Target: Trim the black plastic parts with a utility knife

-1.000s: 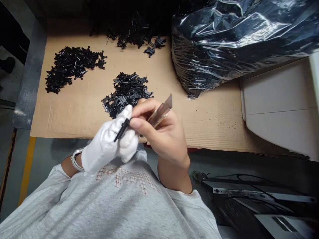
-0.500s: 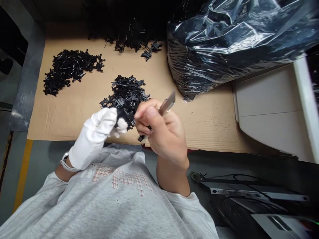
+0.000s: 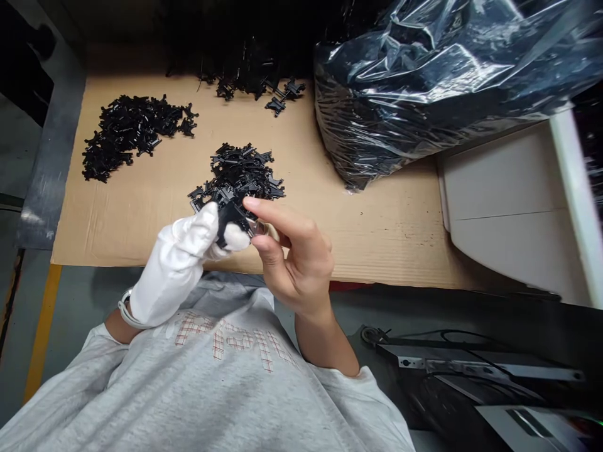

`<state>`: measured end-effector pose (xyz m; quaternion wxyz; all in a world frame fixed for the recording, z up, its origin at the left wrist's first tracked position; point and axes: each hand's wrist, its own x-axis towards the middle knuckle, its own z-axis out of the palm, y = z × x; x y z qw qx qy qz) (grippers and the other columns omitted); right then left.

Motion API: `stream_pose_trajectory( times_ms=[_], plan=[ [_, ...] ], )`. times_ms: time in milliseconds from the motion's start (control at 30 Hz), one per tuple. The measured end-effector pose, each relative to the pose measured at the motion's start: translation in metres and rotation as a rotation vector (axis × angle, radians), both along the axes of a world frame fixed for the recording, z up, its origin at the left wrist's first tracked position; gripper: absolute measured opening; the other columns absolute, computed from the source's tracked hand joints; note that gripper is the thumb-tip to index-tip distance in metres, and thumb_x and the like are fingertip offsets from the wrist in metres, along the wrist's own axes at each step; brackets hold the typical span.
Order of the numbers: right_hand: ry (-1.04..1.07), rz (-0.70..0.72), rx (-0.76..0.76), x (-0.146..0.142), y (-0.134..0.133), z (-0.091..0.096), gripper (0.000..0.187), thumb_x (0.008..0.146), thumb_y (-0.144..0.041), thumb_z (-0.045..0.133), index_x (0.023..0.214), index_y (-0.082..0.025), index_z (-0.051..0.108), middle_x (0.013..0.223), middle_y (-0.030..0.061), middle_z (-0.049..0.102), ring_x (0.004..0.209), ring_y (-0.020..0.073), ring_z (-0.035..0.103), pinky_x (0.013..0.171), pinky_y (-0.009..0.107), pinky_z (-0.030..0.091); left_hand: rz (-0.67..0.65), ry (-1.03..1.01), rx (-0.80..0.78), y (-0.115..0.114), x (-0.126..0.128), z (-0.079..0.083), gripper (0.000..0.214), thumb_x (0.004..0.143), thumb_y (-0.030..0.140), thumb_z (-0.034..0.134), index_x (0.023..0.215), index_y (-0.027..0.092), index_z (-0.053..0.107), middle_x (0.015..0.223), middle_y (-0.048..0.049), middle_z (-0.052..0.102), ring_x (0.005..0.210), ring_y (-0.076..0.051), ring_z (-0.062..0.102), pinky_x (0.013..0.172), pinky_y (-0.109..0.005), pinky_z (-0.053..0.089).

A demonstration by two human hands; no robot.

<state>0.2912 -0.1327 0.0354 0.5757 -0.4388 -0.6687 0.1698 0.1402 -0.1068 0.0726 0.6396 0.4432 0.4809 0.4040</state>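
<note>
While the gloved left hand [image 3: 181, 254] pinches it by one side, the small black part [image 3: 228, 220] sits just above the front of the cardboard sheet [image 3: 381, 232], partly hidden by glove fingers. Looks like moulded plastic: probably light and stiff, a little slick under cloth, with thin arms that might snap if bent. Best hold, I judge, is the broader body between thumb and fingers, keeping clear of the narrow ends. Bare right hand [image 3: 299, 263] closes in from the other side, thumb and forefinger spread, curled about a slim metallic tool [image 3: 257, 228], most of it hidden; possibly sharp, so glove fingertips want care. Whether the tool touches the part, cannot tell. Just beyond the hands, a near pile [image 3: 242, 166] of similar black pieces; it crowds the far side. Farther left, a second pile [image 3: 134, 125]; loose pieces [image 3: 276, 105] toward the dark back. Side room looks best over the cardboard right of the right hand, as far as the shiny plastic bag [image 3: 419, 100] and pale panel [image 3: 513, 194]. Sheet's front edge runs close to the shirt [image 3: 226, 389]; the tabletop's metal border [image 3: 40, 194] shows at left.
</note>
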Motion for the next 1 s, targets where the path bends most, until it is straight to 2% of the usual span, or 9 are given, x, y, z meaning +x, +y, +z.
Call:
stream_pose_trajectory(
  times_ms=[200,300,367,467,567,633,767,900,1000],
  plan=[
    [0.017,-0.006,0.036,-0.001,0.0,0.001,0.04,0.103,-0.027,0.054,0.141,-0.037,0.056,0.102,0.0001,0.077,0.069,0.0162,0.065,0.064,0.032,0.058,0.015,0.063,0.031,-0.003,-0.005,-0.005,0.036,0.093,0.053,0.064,0.075,0.023,0.069,0.069,0.0023,0.066,0.066,-0.012,0.061,0.069,-0.025,0.056],
    [0.044,0.012,0.056,-0.001,0.001,0.001,0.041,0.103,-0.027,0.055,0.141,-0.039,0.056,0.107,-0.0021,0.077,0.067,0.0146,0.063,0.06,0.03,0.056,0.078,0.044,0.021,-0.005,-0.006,-0.006,0.04,0.092,0.057,0.064,0.072,0.023,0.066,0.07,0.0012,0.064,0.069,-0.013,0.06,0.069,-0.024,0.056],
    [0.062,-0.001,0.053,0.0,0.001,0.0,0.038,0.103,-0.027,0.054,0.139,-0.039,0.058,0.111,-0.0023,0.077,0.07,0.0144,0.064,0.062,0.029,0.057,0.033,0.033,0.013,-0.005,-0.005,-0.004,0.04,0.091,0.057,0.064,0.071,0.022,0.065,0.069,0.0006,0.062,0.068,-0.013,0.059,0.065,-0.024,0.055],
    [0.043,-0.099,-0.038,0.003,0.001,-0.001,0.032,0.104,-0.032,0.051,0.134,-0.036,0.06,0.116,0.0035,0.075,0.082,0.018,0.068,0.072,0.033,0.06,-0.123,0.031,-0.015,-0.005,-0.003,0.0,0.041,0.096,0.053,0.058,0.07,0.022,0.064,0.07,-0.0008,0.062,0.066,-0.013,0.058,0.063,-0.026,0.054],
    [0.063,-0.129,-0.16,0.004,-0.002,0.002,0.03,0.105,-0.039,0.049,0.13,-0.031,0.062,0.116,0.0084,0.073,0.08,0.0181,0.067,0.071,0.033,0.06,-0.065,-0.008,-0.02,-0.004,-0.002,0.002,0.038,0.094,0.049,0.064,0.067,0.022,0.063,0.068,0.0004,0.06,0.064,-0.012,0.056,0.066,-0.025,0.054],
    [0.141,-0.049,-0.18,0.003,-0.002,0.007,0.03,0.104,-0.045,0.051,0.124,-0.029,0.065,0.108,0.006,0.073,0.071,0.0145,0.062,0.063,0.03,0.057,-0.006,-0.012,-0.003,-0.003,-0.002,0.003,0.035,0.091,0.048,0.068,0.067,0.022,0.064,0.067,0.0011,0.059,0.064,-0.012,0.055,0.065,-0.025,0.053],
    [0.273,0.06,-0.232,0.0,0.001,0.018,0.029,0.099,-0.049,0.06,0.105,-0.023,0.069,0.082,-0.0006,0.067,0.057,0.0093,0.053,0.05,0.024,0.048,-0.161,0.065,-0.008,-0.002,-0.001,0.004,0.04,0.098,0.051,0.056,0.074,0.022,0.071,0.074,-0.0022,0.066,0.07,-0.015,0.061,0.07,-0.028,0.055],
    [0.354,0.101,-0.329,-0.001,0.005,0.023,0.028,0.097,-0.045,0.065,0.082,-0.021,0.065,0.069,-0.0036,0.059,0.053,0.0078,0.048,0.047,0.022,0.043,-0.16,0.074,0.023,-0.001,0.001,0.005,0.039,0.1,0.042,0.053,0.073,0.022,0.073,0.076,-0.0021,0.071,0.067,-0.014,0.062,0.071,-0.028,0.056],
    [0.432,0.129,-0.38,-0.001,0.005,0.022,0.028,0.095,-0.042,0.067,0.077,-0.021,0.063,0.065,-0.0049,0.055,0.051,0.0074,0.044,0.048,0.022,0.041,-0.16,0.089,0.118,0.001,0.002,0.005,0.037,0.099,0.036,0.055,0.071,0.021,0.074,0.074,-0.0021,0.073,0.066,-0.015,0.063,0.07,-0.028,0.056]
  ],
)
